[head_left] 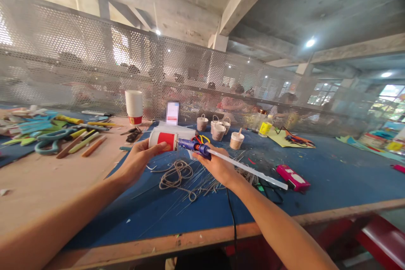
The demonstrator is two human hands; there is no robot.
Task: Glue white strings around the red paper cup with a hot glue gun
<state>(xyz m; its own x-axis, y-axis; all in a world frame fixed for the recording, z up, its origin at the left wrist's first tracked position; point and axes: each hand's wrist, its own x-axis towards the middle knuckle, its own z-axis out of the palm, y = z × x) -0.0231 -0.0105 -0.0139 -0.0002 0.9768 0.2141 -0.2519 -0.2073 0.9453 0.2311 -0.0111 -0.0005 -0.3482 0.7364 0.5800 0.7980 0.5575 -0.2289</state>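
Observation:
My left hand [139, 161] is closed around a white paper cup with a red band [166, 139], held on its side above the blue mat. My right hand [218, 166] grips a blue hot glue gun [195, 147] whose nozzle points at the cup's side. A long clear glue stick [249, 170] juts out of the gun's back toward the right. A black cord [232, 215] runs down from my right hand over the table's front edge. Below the hands lies a loose coil of twine [175, 175] among thin glue threads.
A stack of paper cups [133, 106] stands at the back left. Several twine-wrapped small cups [218, 130] sit behind the hands. Scissors, sticks and foam scraps [53, 133] crowd the left. A pink box [292, 178] lies right. A perforated metal screen [196, 76] backs the table, with people behind it.

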